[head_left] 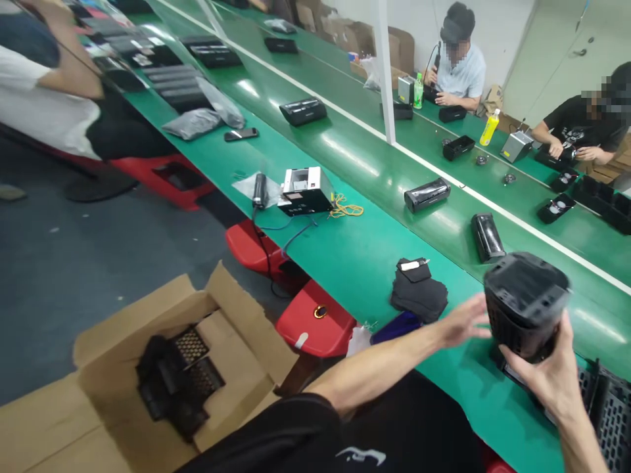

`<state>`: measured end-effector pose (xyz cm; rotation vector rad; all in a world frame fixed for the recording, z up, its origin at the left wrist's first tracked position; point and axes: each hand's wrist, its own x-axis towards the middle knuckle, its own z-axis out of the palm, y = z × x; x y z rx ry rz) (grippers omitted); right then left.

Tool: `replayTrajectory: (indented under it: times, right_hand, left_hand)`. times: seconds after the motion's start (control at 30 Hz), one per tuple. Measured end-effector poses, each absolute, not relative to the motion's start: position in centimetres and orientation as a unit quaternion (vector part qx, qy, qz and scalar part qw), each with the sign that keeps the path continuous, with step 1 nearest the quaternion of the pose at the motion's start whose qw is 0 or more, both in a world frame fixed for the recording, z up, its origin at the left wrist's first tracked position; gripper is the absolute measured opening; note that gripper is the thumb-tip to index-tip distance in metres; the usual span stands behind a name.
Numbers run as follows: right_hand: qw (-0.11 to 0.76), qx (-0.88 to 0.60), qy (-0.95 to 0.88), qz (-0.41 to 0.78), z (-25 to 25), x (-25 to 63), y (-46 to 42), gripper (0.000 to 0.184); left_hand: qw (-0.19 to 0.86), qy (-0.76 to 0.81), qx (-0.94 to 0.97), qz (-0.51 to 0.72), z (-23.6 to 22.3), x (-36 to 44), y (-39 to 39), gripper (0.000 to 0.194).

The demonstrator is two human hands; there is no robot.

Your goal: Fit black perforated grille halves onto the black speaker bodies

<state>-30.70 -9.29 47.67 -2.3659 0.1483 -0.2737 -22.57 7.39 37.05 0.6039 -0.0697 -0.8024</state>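
step at the green table (365,249): a black housing (530,322) is held up above the surface, at the right of the frame; i judge it is being handled or turned, though which operation this serves i cannot tell;
next move on the black housing: it seems to call for a firm hold by the right hand (552,378) and a light closing of the left hand (461,322) on the opposite side, lest the part tip;
right hand: clamped on the housing from below and the right; thumb along its lower edge;
left hand: fingers apart, reaching to the housing's left side; touching or just beside it, i cannot tell which;
black housing: between the two hands; recessed end upward, slightly blurred;
perforated panels (614,407): lower right corner, near the right wrist;
black cloths (419,295): right of centre, on the table near the left hand;
open carton (246,322): lower left, with black parts inside; well apart from both hands
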Motion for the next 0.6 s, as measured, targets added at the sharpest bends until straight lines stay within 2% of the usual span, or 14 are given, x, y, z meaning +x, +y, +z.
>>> replayTrajectory:
  times: [0.1, 0.17, 0.23, 0.33, 0.47, 0.53, 0.6]
  right_hand:
    - [0.204, -0.973, -0.015, -0.107, 50.1, -31.2, -10.7, 0.100]
    - [0.104, -0.988, -0.079, -0.080, 51.2, -31.1, -11.5, 0.088]
    - [0.087, -0.988, -0.113, -0.059, 51.5, -31.0, -12.3, 0.087]
    - [0.161, -0.979, -0.100, -0.071, 50.8, -31.6, -13.5, 0.100]
    - [0.366, -0.926, 0.056, -0.073, 49.0, -34.0, -14.0, 0.124]
    - [0.437, -0.891, 0.100, -0.065, 48.3, -34.9, -13.4, 0.123]
    - [0.454, -0.879, 0.116, -0.092, 48.0, -35.4, -12.4, 0.117]
  left_hand:
    - [0.901, -0.081, 0.336, -0.260, 39.1, -20.5, 11.5, 0.105]
    - [0.869, -0.161, 0.396, -0.251, 40.6, -19.5, 13.3, 0.120]
    - [0.834, -0.193, 0.446, -0.261, 41.4, -19.3, 14.0, 0.118]
    - [0.838, -0.170, 0.460, -0.238, 41.3, -20.1, 14.0, 0.107]
    - [0.862, -0.142, 0.442, -0.203, 40.4, -20.8, 14.2, 0.099]
    - [0.860, -0.135, 0.446, -0.207, 40.2, -20.7, 14.3, 0.097]
    - [0.852, -0.133, 0.461, -0.211, 40.2, -20.5, 14.2, 0.097]
